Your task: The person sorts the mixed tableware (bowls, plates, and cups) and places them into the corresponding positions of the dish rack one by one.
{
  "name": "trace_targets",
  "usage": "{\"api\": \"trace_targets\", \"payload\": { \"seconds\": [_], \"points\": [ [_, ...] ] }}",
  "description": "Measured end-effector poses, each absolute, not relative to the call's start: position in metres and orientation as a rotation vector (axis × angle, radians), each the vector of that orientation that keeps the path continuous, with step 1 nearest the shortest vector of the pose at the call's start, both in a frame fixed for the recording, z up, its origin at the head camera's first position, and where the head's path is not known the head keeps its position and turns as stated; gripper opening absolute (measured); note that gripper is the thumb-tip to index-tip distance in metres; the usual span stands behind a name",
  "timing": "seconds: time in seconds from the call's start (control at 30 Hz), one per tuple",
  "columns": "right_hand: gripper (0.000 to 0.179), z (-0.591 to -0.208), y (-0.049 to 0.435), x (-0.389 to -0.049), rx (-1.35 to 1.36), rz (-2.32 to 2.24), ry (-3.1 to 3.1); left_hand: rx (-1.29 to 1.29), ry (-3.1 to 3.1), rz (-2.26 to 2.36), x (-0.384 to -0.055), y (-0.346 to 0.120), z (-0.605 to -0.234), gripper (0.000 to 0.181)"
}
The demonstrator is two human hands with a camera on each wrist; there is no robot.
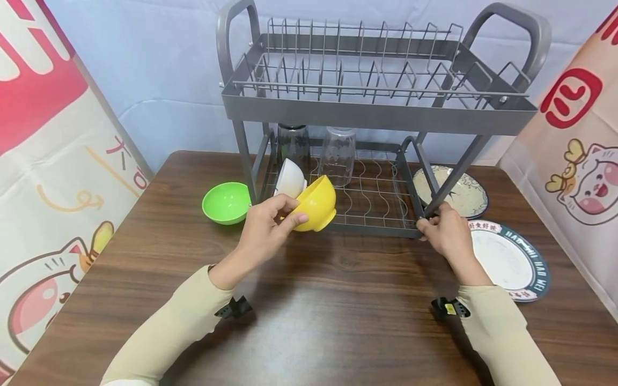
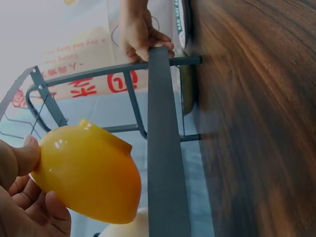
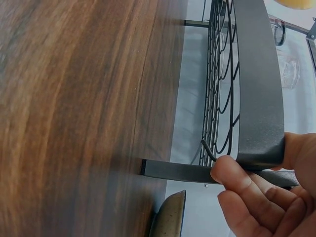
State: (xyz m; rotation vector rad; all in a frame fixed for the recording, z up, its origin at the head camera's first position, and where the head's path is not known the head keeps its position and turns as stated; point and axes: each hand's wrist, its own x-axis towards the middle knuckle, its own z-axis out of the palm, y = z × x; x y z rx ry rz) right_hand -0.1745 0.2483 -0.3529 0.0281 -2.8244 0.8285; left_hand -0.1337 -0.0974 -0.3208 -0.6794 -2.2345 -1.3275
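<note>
A yellow bowl (image 1: 316,206) is tilted on its side in my left hand (image 1: 270,225), which pinches it by the rim between thumb and fingers. The bowl overlaps the front left of the lower tier of a grey two-tier dish rack (image 1: 376,115). Behind it a white bowl (image 1: 290,178) leans on that tier, partly hidden. My right hand (image 1: 446,236) grips the lower front right corner of the rack; in the right wrist view the thumb and fingers (image 3: 237,177) lie around the corner of the frame bar (image 3: 260,89).
Two upside-down glasses (image 1: 338,155) stand at the back of the lower tier. A green bowl (image 1: 226,203) sits on the table left of the rack. To the right lie a patterned plate (image 1: 458,187) and a white plate with a green rim (image 1: 507,262). Wire dividers line the upper tier.
</note>
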Motion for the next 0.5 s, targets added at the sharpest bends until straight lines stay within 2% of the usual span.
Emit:
{"api": "trace_targets", "payload": {
  "seconds": [0.5],
  "points": [
    [0.028, -0.355, 0.248, -0.175, 0.012, 0.821, -2.818, -0.532, -2.262, -1.341, -0.144, -0.09, -0.328, 0.014]
  ]
}}
